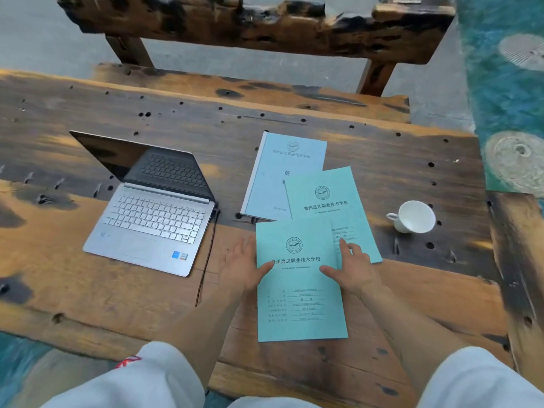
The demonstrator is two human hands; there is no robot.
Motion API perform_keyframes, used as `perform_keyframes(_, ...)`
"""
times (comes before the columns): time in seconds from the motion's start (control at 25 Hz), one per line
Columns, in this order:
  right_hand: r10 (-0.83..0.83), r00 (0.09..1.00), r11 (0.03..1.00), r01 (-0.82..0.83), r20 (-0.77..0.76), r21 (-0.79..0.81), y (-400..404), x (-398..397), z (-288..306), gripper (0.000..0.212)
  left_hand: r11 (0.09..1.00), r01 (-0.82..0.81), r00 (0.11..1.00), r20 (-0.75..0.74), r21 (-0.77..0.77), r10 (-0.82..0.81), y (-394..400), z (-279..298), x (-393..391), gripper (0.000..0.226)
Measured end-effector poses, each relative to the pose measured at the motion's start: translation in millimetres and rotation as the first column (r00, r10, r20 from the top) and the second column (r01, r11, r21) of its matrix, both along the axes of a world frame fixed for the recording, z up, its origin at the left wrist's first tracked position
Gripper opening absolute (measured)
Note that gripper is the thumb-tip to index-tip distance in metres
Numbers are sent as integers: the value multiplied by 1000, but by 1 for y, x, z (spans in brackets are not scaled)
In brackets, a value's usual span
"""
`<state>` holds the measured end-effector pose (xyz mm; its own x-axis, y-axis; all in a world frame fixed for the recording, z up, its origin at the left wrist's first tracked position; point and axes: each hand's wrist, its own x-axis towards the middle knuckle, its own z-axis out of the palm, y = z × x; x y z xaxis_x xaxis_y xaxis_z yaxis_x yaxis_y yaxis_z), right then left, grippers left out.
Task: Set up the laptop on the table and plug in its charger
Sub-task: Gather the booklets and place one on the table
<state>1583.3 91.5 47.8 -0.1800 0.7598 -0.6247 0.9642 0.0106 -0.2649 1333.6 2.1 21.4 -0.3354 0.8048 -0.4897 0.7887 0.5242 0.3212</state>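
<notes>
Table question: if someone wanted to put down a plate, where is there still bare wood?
Bare wood on the table lies behind the laptop and booklets, along the far edge, and at the near left corner in front of the laptop. A smaller patch lies between the booklets and the cup. The middle is crowded: booklets overlap, both hands rest there, and a cable runs beside the laptop.

Rustic wood furniture on grey floor

Worn plank table (294,119) w/ dark holes & burnt patches; matching rough bench (256,28) behind it; grey floor (44,33) beyond; teal patterned rug (506,92) at right; soft even light
</notes>
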Motion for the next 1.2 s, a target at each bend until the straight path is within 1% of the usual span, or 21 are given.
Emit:
perform_keyframes(0.12,-95,995,992,95,5,-83,9,-9,-18,102,993,-62,998,-4,-102,61,12,-12,-1,87)
perform_keyframes(0.2,-138,990,984,137,5,-117,14,-13,-27,99,981,-113,993,14,-158,117,20,-17,2,78)
perform_keyframes(0.28,-203,979,969,198,-20,-151,14,-19,-36,84,963,-167,980,71,-210,186,27,-23,6,70)
perform_keyframes(0.36,-283,959,946,279,0,-167,13,-28,-43,69,942,-222,955,139,-252,262,33,-29,11,70)
perform_keyframes(0.4,-330,944,928,327,14,-179,15,-33,-46,67,930,-254,939,164,-266,303,37,-32,14,71)
perform_keyframes(0.52,-484,875,851,472,5,-229,18,-40,-52,67,881,-372,869,225,-292,441,40,-32,14,65)
perform_keyframes(0.6,-555,832,806,534,-13,-255,20,-35,-56,60,840,-448,800,281,-307,529,41,-35,12,55)
perform_keyframes(0.64,-555,832,804,531,-14,-266,21,-32,-57,53,818,-477,765,307,-321,566,40,-35,10,48)
perform_keyframes(0.72,-500,866,832,476,-12,-286,21,-25,-59,38,784,-509,703,355,-354,617,40,-36,8,38)
perform_keyframes(0.84,-447,893,857,411,-55,-310,23,-22,-56,34,770,-517,652,411,-374,637,42,-33,11,37)
perform_keyframes(0.92,-453,886,862,406,-99,-304,28,-17,-52,35,796,-491,647,464,-354,605,47,-26,14,37)
perform_keyframes(1.0,-471,870,865,422,-147,-270,41,-11,-45,35,832,-457,628,548,-316,553,56,-19,17,35)
perform_keyframes(1.08,-481,858,871,445,-181,-207,61,-3,-37,33,842,-462,582,621,-279,525,72,-12,23,34)
perform_keyframes(1.12,-485,854,872,457,-189,-172,74,0,-33,33,841,-474,565,642,-262,519,82,-9,26,33)
perform_keyframes(1.2,-488,850,873,474,-200,-116,101,3,-27,32,844,-487,567,653,-226,502,104,-6,35,31)
